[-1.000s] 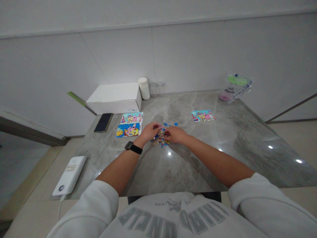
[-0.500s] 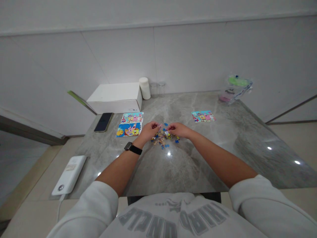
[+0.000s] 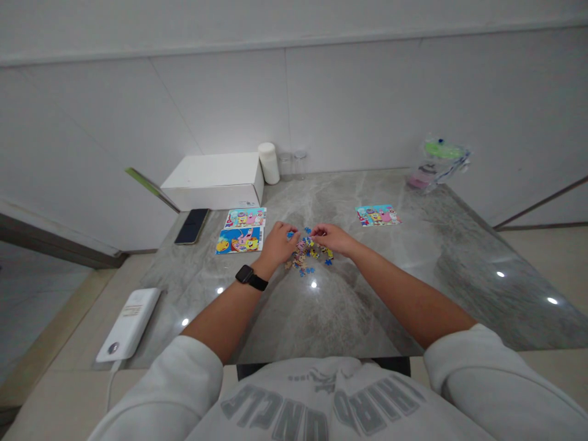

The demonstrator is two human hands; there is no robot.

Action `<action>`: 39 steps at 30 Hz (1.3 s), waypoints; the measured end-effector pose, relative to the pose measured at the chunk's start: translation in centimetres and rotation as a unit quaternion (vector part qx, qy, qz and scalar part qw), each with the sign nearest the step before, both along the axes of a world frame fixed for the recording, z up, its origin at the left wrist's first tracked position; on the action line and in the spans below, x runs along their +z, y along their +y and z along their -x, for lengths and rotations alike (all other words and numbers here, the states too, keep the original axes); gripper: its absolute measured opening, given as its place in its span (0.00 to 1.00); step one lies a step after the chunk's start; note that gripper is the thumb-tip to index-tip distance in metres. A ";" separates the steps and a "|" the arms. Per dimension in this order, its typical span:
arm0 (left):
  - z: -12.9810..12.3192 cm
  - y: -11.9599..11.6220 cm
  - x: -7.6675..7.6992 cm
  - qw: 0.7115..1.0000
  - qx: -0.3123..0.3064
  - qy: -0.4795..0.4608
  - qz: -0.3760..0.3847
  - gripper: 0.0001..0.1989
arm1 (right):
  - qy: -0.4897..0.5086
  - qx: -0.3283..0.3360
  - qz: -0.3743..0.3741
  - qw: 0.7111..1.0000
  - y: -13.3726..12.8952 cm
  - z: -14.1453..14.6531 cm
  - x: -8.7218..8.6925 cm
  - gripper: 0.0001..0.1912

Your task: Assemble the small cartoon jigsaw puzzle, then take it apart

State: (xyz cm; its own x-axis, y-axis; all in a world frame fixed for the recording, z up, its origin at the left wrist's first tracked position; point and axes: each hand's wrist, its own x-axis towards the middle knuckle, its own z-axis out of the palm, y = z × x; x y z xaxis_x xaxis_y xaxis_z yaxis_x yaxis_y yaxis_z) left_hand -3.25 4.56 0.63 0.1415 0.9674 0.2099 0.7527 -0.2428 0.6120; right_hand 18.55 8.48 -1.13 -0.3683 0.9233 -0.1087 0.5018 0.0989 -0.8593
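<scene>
A loose heap of small jigsaw puzzle pieces (image 3: 302, 262), blue, yellow and pinkish tan, lies on the grey marbled table (image 3: 316, 324). My left hand (image 3: 278, 244), a black watch on its wrist, reaches over the heap's left side. Its fingers and thumb are slightly apart, with a blue piece (image 3: 290, 234) showing in the gap. At the upper right of the heap, my right hand (image 3: 334, 239) pinches a small pale puzzle piece, mostly hidden by the fingertips. Blue and yellow pieces lie just below those fingers.
Two cartoon picture cards (image 3: 239, 241) lie left of the heap, another card (image 3: 378, 215) to the right. Further off are a phone (image 3: 192, 226), white box (image 3: 214, 171), white bottle (image 3: 269, 164), two clear glasses and a plastic bag (image 3: 436, 165). A white power bank (image 3: 129, 323) sits at the front left.
My left hand has turned and shifted right over the heap, its pinched fingers now apart. My right hand stays in nearly the same place.
</scene>
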 end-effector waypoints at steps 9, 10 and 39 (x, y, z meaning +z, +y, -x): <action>-0.8 0.6 -0.7 0.957 -0.005 -0.217 0.194 0.09 | 0.035 -0.006 -0.023 0.999 0.1 0.2 0.0 0.12; -0.7 0.7 -0.9 0.954 0.001 -0.224 0.197 0.09 | 0.006 -0.009 -0.038 0.999 0.2 0.1 -0.1 0.11; 2.8 0.4 -1.2 0.993 -0.036 0.108 0.027 0.09 | -0.311 0.063 -0.210 0.925 -2.3 4.0 0.6 0.13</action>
